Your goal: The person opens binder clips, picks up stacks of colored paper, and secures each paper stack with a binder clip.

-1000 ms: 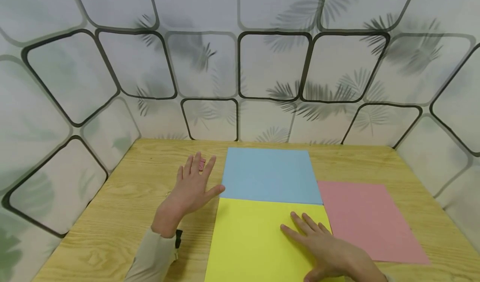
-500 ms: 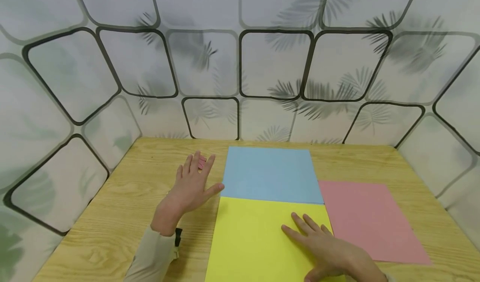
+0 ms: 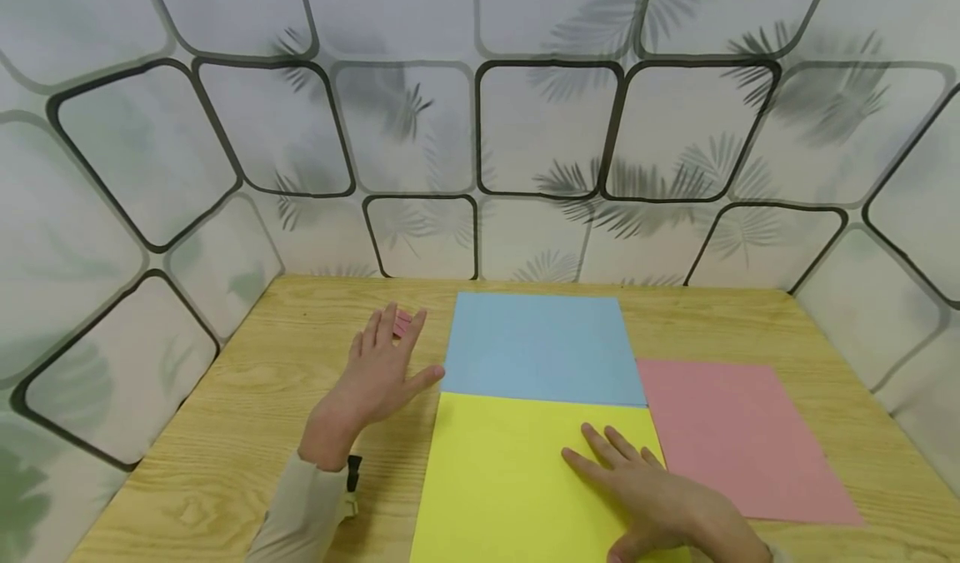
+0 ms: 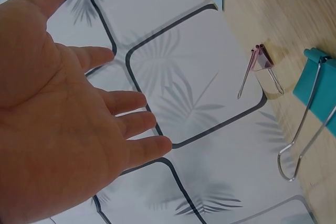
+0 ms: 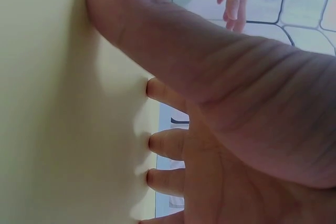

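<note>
Wooden tabletop (image 3: 225, 430) fills the lower left of the head view; over it hangs the left hand (image 3: 367, 386), fingers straight and spread, palm bare, touching nothing visible; its height above the wood is hard to judge. At the right of the left-wrist frame lie a small pinkish binder clip (image 4: 264, 57) and a teal binder clip (image 4: 317, 93), near each other on the wood; the teal body does not show in the head view, so a blind drop or sweep of the hand could knock it aside.

Upper centre of the table: blue sheet (image 3: 543, 348), its near edge meeting the yellow sheet (image 3: 517, 480) at lower centre; cannot tell whether they abut or overlap; a forward push on the yellow could shift or ruck the blue. Right hand (image 3: 652, 492), lower right of centre: fingers spread, fingertips and apparently the thumb resting on the yellow sheet, pinching nothing; uneven pressure or a sideways drag there could skew or crease the paper.

Right of frame: pink sheet (image 3: 750, 442), flat, left edge at the yellow's right edge; should the yellow slide that way, the two could ride over each other.
</note>
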The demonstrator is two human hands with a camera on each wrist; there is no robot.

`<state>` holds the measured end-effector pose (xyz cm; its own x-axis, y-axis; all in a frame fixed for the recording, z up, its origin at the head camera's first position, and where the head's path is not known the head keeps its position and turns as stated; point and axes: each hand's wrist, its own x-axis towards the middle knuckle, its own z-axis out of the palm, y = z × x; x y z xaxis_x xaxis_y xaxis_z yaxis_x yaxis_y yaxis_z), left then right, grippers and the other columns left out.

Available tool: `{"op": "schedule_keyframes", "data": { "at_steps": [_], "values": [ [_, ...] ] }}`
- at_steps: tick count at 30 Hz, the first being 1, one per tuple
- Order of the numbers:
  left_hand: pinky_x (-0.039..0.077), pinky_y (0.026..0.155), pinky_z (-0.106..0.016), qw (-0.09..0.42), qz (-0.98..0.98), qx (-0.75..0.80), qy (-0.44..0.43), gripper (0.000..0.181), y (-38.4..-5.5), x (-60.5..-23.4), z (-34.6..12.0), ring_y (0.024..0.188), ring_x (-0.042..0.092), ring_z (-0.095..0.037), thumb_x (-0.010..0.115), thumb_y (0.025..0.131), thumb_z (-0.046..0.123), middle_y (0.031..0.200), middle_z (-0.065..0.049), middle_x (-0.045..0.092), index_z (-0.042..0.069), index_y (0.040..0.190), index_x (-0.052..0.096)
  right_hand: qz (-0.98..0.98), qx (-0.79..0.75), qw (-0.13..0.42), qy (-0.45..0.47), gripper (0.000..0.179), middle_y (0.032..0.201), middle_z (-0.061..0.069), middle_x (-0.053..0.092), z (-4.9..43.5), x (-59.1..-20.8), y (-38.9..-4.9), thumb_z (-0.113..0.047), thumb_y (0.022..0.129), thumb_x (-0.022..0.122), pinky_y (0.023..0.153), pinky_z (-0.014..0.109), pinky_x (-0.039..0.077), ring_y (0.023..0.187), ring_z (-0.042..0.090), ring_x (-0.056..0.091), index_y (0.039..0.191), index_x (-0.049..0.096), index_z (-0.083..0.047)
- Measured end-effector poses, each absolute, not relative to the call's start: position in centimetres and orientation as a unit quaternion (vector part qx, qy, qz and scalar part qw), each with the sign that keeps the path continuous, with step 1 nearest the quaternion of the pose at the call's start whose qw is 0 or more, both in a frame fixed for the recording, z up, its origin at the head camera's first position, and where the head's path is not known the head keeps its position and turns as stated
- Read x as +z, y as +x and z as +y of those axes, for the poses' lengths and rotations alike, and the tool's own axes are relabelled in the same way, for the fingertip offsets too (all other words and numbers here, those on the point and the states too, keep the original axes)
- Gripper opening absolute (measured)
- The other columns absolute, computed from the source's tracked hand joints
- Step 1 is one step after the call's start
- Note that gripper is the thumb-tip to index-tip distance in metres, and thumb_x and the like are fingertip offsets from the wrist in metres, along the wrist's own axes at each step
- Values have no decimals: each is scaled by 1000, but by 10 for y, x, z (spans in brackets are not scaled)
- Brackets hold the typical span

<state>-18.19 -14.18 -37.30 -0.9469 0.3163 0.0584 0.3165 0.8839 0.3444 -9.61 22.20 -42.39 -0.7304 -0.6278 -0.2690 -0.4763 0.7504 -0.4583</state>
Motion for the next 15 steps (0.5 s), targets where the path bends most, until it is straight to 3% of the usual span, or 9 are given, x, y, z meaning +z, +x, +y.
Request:
{"op": "schedule_keyframes", "data": {
  "at_steps": [15],
  "values": [
    [13, 111, -73, 15, -972, -180, -149, 80, -177, -367, -160, 145, 3, -55, 57, 99, 46, 159, -34, 2, 12, 159, 18, 911, -184, 214, -301, 113, 163, 24, 8, 223, -420, -96, -41, 65, 90, 102, 79, 22, 147, 51, 9, 158, 29, -19]
  ]
}}
